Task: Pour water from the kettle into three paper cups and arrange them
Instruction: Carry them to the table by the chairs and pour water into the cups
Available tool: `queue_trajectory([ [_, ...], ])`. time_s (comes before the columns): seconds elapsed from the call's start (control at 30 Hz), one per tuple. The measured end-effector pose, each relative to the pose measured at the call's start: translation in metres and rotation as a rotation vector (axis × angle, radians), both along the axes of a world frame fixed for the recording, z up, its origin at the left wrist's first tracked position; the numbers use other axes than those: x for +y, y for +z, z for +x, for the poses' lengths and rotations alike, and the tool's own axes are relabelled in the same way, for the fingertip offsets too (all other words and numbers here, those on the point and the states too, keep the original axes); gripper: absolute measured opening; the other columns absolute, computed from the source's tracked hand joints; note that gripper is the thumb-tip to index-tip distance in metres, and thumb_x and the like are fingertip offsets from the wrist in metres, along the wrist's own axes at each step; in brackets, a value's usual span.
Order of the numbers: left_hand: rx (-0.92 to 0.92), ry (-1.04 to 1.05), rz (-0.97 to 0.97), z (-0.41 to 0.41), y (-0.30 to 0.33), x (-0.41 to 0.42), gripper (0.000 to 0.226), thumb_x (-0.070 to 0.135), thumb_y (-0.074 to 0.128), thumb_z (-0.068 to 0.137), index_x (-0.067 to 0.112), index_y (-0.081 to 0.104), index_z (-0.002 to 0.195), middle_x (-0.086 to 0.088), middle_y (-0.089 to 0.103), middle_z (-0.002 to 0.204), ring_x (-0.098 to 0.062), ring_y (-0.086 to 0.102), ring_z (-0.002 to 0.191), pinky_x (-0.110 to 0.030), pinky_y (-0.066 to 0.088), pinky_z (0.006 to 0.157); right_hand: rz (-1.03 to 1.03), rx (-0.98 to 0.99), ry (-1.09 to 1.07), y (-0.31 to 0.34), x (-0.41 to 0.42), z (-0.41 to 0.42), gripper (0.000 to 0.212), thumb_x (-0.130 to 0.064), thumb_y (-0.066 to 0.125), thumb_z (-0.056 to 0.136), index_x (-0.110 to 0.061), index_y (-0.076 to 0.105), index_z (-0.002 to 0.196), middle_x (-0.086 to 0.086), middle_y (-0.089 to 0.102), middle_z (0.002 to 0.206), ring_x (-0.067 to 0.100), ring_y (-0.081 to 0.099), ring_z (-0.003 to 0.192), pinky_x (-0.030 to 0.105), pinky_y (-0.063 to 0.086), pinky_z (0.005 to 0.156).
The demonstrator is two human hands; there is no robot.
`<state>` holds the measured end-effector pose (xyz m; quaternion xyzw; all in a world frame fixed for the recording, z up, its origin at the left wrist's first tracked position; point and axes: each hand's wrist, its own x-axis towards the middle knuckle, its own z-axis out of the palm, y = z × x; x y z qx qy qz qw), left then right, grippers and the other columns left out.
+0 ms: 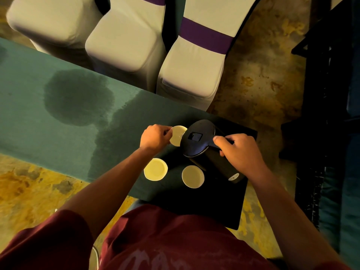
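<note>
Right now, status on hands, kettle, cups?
Right hand grips kettle, tilted. Left hand holds far cup at spout. Two near cups stand apart, untouched.

— Where are the arms?

— Both bare forearms rise from the bottom of the frame toward its centre, converging.

— The left hand [154, 137]?

— Just left of centre, fingers curled, pinching a paper cup [177, 135] by its rim.

— And the right hand [238, 151]?

— Right of centre, knuckles up, fingers wrapped round the handle of the kettle [198, 138], thumb lying along the top.
</note>
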<state>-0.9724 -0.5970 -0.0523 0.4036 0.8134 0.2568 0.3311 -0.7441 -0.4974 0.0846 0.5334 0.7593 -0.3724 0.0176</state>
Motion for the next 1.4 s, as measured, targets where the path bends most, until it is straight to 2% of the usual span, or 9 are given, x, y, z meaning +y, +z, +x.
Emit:
queue_trajectory([
  [0.3,0.010,-0.012,0.012,-0.001,-0.002,0.002,0.026,0.032,0.054,0.097,0.027,0.074,0.112,0.009,0.067,0.064,-0.003,0.065,0.056,-0.031,0.060,0.059,0.008,-0.004,-0.006,0.000,-0.002,0.003,0.060,-0.067,0.045,0.072,-0.011,0.066,0.062,0.011,0.069,0.064,0.021,0.062,0.057,0.035,0.040,0.053],
  [0.47,0.005,-0.009,0.013,0.000,-0.003,0.002,0.026,0.033,0.054,0.097,0.026,0.073,0.113,0.014,0.064,0.062,0.006,0.062,0.054,-0.020,0.050,0.051,0.008,0.007,-0.012,0.001,-0.003,0.004,0.063,-0.066,0.045,0.072,-0.008,0.067,0.063,0.014,0.066,0.062,0.011,0.053,0.046,0.032,0.034,0.049],
  [0.6,0.006,-0.001,0.013,0.000,-0.004,0.001,0.026,0.033,0.054,0.097,0.026,0.073,0.113,0.016,0.063,0.062,0.006,0.062,0.054,-0.019,0.049,0.051,0.004,0.008,-0.016,0.000,-0.003,0.006,0.063,-0.066,0.045,0.072,-0.008,0.068,0.066,0.013,0.069,0.066,0.022,0.061,0.060,0.037,0.040,0.053],
  [0.77,0.019,0.000,0.014,0.001,-0.004,0.001,0.027,0.034,0.053,0.098,0.025,0.073,0.113,0.008,0.069,0.067,0.000,0.065,0.058,-0.027,0.057,0.059,-0.008,-0.001,-0.032,0.000,-0.003,0.007,0.061,-0.066,0.045,0.071,-0.009,0.066,0.063,0.011,0.069,0.064,0.014,0.059,0.052,0.036,0.039,0.053],
  [1.0,0.015,0.015,0.004,0.003,-0.002,-0.001,0.028,0.035,0.052,0.098,0.024,0.073,0.113,0.008,0.066,0.065,0.003,0.061,0.054,-0.019,0.045,0.049,0.010,0.040,-0.063,0.001,-0.009,0.011,0.061,-0.065,0.047,0.072,-0.007,0.068,0.067,0.013,0.070,0.066,0.029,0.065,0.064,0.048,0.049,0.059],
  [1.17,0.010,0.003,0.015,0.005,-0.002,-0.008,0.031,0.039,0.048,0.099,0.025,0.074,0.108,0.004,0.071,0.068,-0.012,0.067,0.060,-0.033,0.056,0.059,0.077,0.127,-0.116,-0.003,-0.016,0.027,0.062,-0.061,0.049,0.074,-0.002,0.066,0.067,0.021,0.067,0.066,0.041,0.063,0.065,0.051,0.046,0.054],
  [1.23,0.022,-0.014,0.019,0.005,-0.002,-0.011,0.035,0.043,0.045,0.099,0.025,0.073,0.109,0.005,0.070,0.069,-0.013,0.067,0.063,-0.033,0.056,0.061,0.054,0.192,-0.175,-0.004,-0.018,0.035,0.054,-0.058,0.053,0.076,-0.008,0.067,0.064,0.014,0.066,0.059,0.036,0.063,0.059,0.050,0.045,0.053],
  [1.33,0.062,0.004,0.031,-0.003,-0.002,-0.015,0.038,0.045,0.043,0.100,0.023,0.071,0.112,0.004,0.068,0.073,-0.014,0.065,0.067,-0.029,0.051,0.059,-0.004,0.343,-0.278,-0.005,-0.021,0.048,0.042,-0.054,0.055,0.077,-0.019,0.064,0.055,-0.008,0.054,0.042,0.011,0.051,0.043,0.034,0.036,0.052],
  [1.4,0.083,0.032,0.034,-0.008,0.000,-0.018,0.037,0.046,0.043,0.100,0.021,0.069,0.112,0.004,0.067,0.075,-0.013,0.064,0.068,-0.025,0.045,0.058,0.000,0.403,-0.303,-0.004,-0.023,0.055,0.039,-0.051,0.055,0.079,-0.023,0.064,0.054,-0.011,0.050,0.039,0.005,0.046,0.040,0.028,0.034,0.051],
])
